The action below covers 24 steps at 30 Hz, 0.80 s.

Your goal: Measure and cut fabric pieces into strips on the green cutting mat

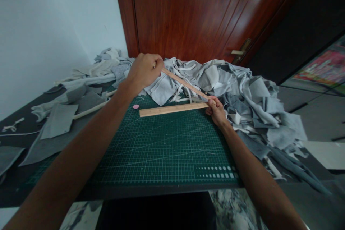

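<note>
My left hand (147,67) is closed around the upper end of a thin wooden ruler (185,84) that slants down to the right. At its lower end my right hand (215,110) pinches it between thumb and fingers. A second, wider wooden ruler (172,109) runs almost level over the green cutting mat (167,143), its right end meeting the slanted one at my right fingertips. Whether my right hand grips this one too, I cannot tell. Left of its free end lies a small pink oval piece (136,106), which looks like tailor's chalk.
Heaped grey and white fabric scraps (207,75) line the back of the dark table and spread down its right side. Flat grey cloth pieces (59,120) and a pale stick (90,110) lie on the left. Behind stands a brown wooden door (183,14).
</note>
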{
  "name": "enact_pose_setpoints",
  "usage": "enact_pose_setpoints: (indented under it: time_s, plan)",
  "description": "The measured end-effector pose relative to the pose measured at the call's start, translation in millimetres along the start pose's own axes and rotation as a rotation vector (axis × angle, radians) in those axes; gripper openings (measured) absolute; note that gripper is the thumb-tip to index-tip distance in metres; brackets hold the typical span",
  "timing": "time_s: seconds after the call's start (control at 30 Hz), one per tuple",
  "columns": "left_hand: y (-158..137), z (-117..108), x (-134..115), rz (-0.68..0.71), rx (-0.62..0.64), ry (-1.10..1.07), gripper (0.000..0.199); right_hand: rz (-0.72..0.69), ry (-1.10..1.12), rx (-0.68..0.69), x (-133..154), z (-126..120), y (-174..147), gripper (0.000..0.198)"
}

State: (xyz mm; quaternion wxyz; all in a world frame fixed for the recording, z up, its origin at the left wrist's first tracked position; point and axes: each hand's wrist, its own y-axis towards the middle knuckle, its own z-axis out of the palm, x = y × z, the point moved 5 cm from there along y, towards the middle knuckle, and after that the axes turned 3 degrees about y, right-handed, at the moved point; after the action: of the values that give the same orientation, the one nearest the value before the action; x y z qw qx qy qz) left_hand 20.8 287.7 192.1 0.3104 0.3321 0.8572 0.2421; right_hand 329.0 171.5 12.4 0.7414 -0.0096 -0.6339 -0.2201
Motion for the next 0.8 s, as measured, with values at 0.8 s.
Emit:
enact_pose_setpoints:
  time_s: [0.8]
  plan:
    - [2.2,0.6,-0.9,0.138,0.04,-0.012,0.035,-0.013,-0.111,0.013,-1.8,1.0,-1.1,0.05]
